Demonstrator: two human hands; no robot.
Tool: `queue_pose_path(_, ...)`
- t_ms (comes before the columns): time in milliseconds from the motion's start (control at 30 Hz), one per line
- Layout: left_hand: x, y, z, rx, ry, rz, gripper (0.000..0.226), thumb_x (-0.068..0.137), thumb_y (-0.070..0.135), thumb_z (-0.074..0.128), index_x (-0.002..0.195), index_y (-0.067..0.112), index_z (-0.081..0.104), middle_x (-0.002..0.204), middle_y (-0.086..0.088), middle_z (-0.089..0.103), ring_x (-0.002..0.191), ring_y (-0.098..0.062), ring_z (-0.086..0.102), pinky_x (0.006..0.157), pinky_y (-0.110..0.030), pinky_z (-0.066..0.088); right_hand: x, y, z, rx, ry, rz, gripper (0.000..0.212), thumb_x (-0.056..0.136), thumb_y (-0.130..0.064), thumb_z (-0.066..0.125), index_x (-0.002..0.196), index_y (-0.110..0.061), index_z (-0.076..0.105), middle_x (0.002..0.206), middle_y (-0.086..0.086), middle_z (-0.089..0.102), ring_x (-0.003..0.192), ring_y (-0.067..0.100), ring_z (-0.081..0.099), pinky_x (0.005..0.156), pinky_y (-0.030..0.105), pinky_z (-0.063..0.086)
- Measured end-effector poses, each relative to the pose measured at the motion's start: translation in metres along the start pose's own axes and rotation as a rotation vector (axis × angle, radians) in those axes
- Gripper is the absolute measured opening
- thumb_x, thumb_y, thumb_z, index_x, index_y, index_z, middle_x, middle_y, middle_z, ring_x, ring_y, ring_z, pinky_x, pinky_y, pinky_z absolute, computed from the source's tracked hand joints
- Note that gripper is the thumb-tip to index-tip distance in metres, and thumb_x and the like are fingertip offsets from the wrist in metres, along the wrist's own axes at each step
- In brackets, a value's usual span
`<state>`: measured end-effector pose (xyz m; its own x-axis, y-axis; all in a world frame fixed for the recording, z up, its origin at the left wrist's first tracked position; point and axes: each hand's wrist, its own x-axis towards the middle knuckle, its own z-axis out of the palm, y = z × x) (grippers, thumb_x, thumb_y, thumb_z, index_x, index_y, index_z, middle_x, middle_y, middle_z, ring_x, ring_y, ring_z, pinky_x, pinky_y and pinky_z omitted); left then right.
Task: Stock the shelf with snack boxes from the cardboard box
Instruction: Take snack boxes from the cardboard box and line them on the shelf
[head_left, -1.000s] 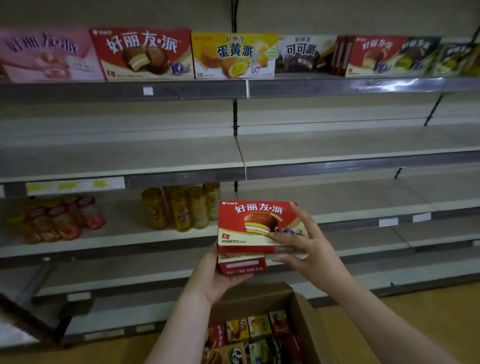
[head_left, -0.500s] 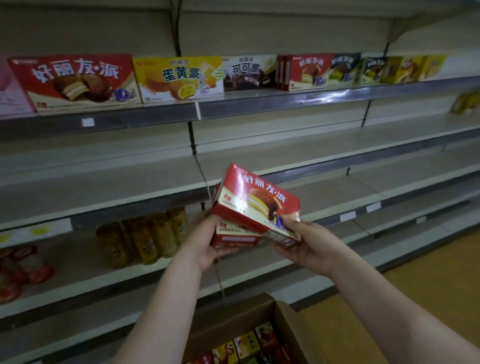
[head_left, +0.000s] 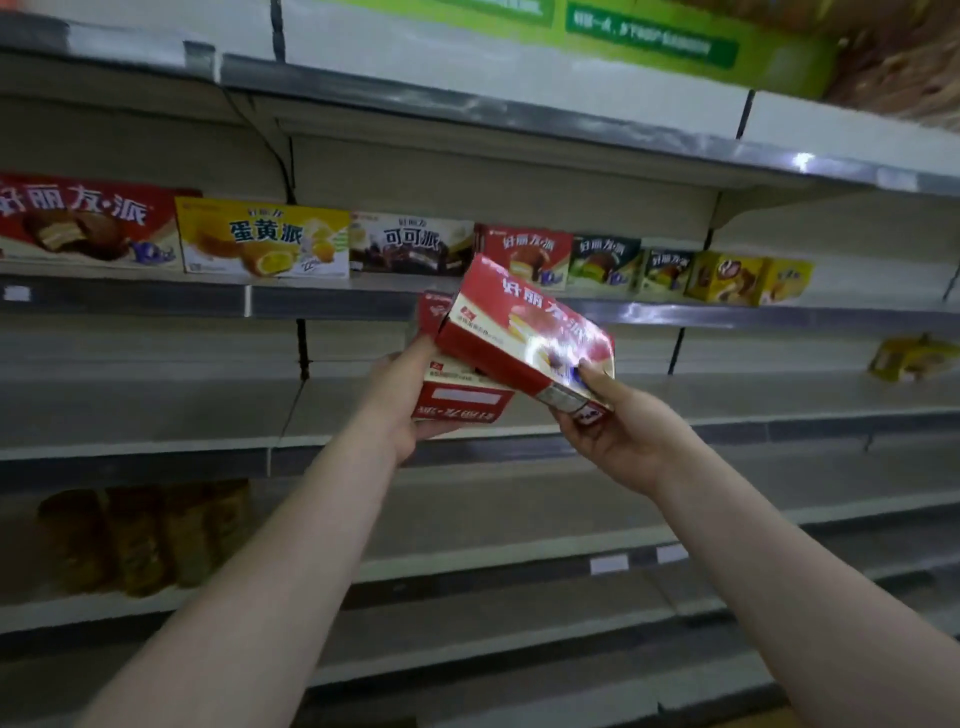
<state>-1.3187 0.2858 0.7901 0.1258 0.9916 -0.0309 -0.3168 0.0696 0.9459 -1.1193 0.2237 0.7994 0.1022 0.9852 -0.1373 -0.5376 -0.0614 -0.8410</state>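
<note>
Two red snack boxes are held up in front of the shelves. My right hand grips the upper red snack box at its lower right corner, tilted down to the right. My left hand grips the lower red snack box from the left, partly hidden behind the upper one. Both sit just below the stocked shelf, which carries a row of snack boxes: red, yellow, dark cocoa and several smaller ones to the right. The cardboard box is out of view.
Bare grey shelves run across the middle and lower down. Amber jars stand on a lower shelf at the left. A yellow package lies on the far right shelf. A green sign hangs at the top.
Both hands have risen with the two red boxes towards the stocked shelf, and the upper box has tilted further. The view has swung upward, so the cardboard box has dropped out of sight.
</note>
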Motion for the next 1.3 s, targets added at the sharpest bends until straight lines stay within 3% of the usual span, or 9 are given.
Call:
queue_pose_path(133, 0.007, 0.003, 0.029, -0.13, 0.178, 0.083, 0.035, 0.087, 0.042, 0.066, 0.109, 0.016, 0.061, 0.097, -0.011, 0.073, 0.088, -0.026, 0.071, 0.079, -0.046, 0.058, 0.027, -0.044, -0.038, -0.005, 0.029, -0.042, 0.018, 0.089, -0.015, 0.065, 0.102, -0.004, 0.059, 0.088, 0.012, 0.069, 0.074, 0.02, 0.066, 0.054, 0.026, 0.057)
queue_pose_path(300, 0.034, 0.022, 0.039, -0.084, 0.29, 0.266, 0.059, 0.082, 0.039, 0.072, 0.13, 0.014, 0.049, 0.111, -0.011, 0.07, 0.093, -0.026, 0.072, 0.075, -0.045, 0.06, 0.077, -0.075, -0.044, -0.034, 0.038, -0.128, 0.015, 0.091, -0.011, 0.064, 0.105, -0.01, 0.059, 0.096, 0.009, 0.067, 0.083, 0.019, 0.064, 0.074, 0.035, 0.056)
queue_pose_path(433, 0.069, 0.047, 0.046, -0.067, 0.367, 0.374, 0.063, 0.079, 0.042, 0.073, 0.131, 0.018, 0.047, 0.112, -0.007, 0.07, 0.091, -0.022, 0.072, 0.082, -0.043, 0.058, 0.13, -0.101, -0.036, -0.107, 0.067, -0.244, 0.039, 0.09, -0.011, 0.066, 0.126, -0.013, 0.052, 0.113, 0.01, 0.064, 0.094, 0.022, 0.063, 0.077, 0.038, 0.055)
queue_pose_path(633, 0.134, 0.081, 0.073, -0.259, 0.214, 0.243, 0.025, 0.092, 0.036, 0.06, 0.102, 0.013, 0.061, 0.096, -0.012, 0.073, 0.093, -0.027, 0.069, 0.089, -0.044, 0.054, 0.218, -0.151, -0.029, -0.404, 0.055, -0.303, 0.047, 0.086, -0.008, 0.069, 0.125, -0.022, 0.046, 0.117, 0.007, 0.057, 0.105, 0.028, 0.058, 0.068, 0.038, 0.055)
queue_pose_path(767, 0.181, 0.089, 0.097, -0.36, 0.201, 0.14, 0.028, 0.09, 0.035, 0.063, 0.105, 0.01, 0.061, 0.088, -0.013, 0.073, 0.089, -0.027, 0.069, 0.085, -0.042, 0.055, 0.266, -0.164, -0.032, -0.538, -0.005, -0.249, 0.045, 0.087, -0.003, 0.067, 0.125, -0.017, 0.046, 0.112, 0.01, 0.058, 0.102, 0.027, 0.057, 0.08, 0.043, 0.053)
queue_pose_path(867, 0.216, 0.089, 0.116, -0.387, 0.231, 0.141, 0.032, 0.09, 0.038, 0.063, 0.105, 0.01, 0.062, 0.098, -0.013, 0.072, 0.087, -0.025, 0.07, 0.08, -0.039, 0.057, 0.29, -0.17, -0.034, -0.664, -0.042, -0.235, 0.044, 0.084, -0.001, 0.069, 0.121, -0.013, 0.048, 0.095, 0.008, 0.062, 0.087, 0.022, 0.059, 0.067, 0.03, 0.053)
queue_pose_path(1067, 0.263, 0.078, 0.146, -0.486, 0.361, 0.228, 0.03, 0.091, 0.046, 0.058, 0.097, 0.017, 0.063, 0.093, -0.005, 0.071, 0.08, -0.019, 0.068, 0.075, -0.033, 0.055, 0.326, -0.168, -0.041, -0.921, 0.033, -0.254, 0.043, 0.075, -0.009, 0.08, 0.114, -0.008, 0.062, 0.107, 0.008, 0.064, 0.102, 0.024, 0.057, 0.084, 0.033, 0.048)
queue_pose_path(1167, 0.268, 0.075, 0.155, -0.592, 0.398, 0.246, 0.028, 0.091, 0.048, 0.054, 0.091, 0.021, 0.061, 0.084, 0.0, 0.069, 0.075, -0.016, 0.065, 0.066, -0.029, 0.05, 0.345, -0.161, -0.036, -0.902, -0.031, -0.265, 0.058, 0.076, -0.012, 0.079, 0.128, -0.011, 0.054, 0.124, 0.009, 0.062, 0.111, 0.023, 0.056, 0.098, 0.038, 0.044)
queue_pose_path(1300, 0.283, 0.071, 0.155, -0.689, 0.424, 0.263, 0.04, 0.089, 0.054, 0.052, 0.11, 0.022, 0.063, 0.101, -0.001, 0.071, 0.092, -0.019, 0.067, 0.087, -0.035, 0.051, 0.346, -0.163, -0.017, -0.712, -0.059, -0.087, 0.044, 0.088, -0.034, 0.064, 0.123, -0.009, 0.055, 0.123, 0.011, 0.06, 0.117, 0.026, 0.049, 0.093, 0.037, 0.03)
